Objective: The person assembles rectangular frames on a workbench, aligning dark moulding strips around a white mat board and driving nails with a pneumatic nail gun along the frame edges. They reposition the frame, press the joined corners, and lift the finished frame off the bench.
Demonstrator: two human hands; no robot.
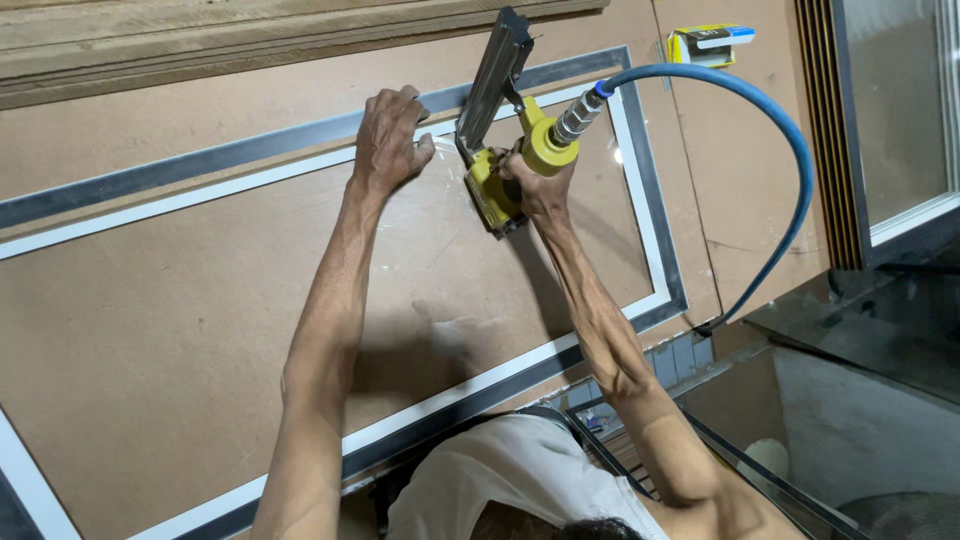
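The right hand (pixel 535 185) is wrapping its fingers tightly around the grip of a yellow pneumatic nail gun (pixel 505 140), so the hand is closed on the tool. The gun's long grey magazine (pixel 495 75) is slanting up and away from that hand, and its nose is pointing down at the brown backing board (pixel 180 330) just beside the hand's knuckles. A blue air hose (pixel 770 130) is plugging into the round yellow end of the gun through a metal coupling (pixel 578 115), right above the hand, then looping out to the far side of the hand and curving back down past the frame's corner.

The left hand (pixel 390 135) is lying near the gun, just to the other side of its nose, with the fingers bent and pressed down on the grey-and-white frame moulding (pixel 250 165); the thumb is pointing toward the gun. It is gripping nothing, only bearing down on the strip. The two hands are sitting close together with the tool's nose between them, not touching each other.

The moulding is running around the board as a long rectangle, passing under the left hand and turning a corner beyond the right hand. A small yellow and blue box (pixel 710 42) is lying well beyond the right hand, past the hose. A wooden plank (pixel 200 40) is stretching across above both hands
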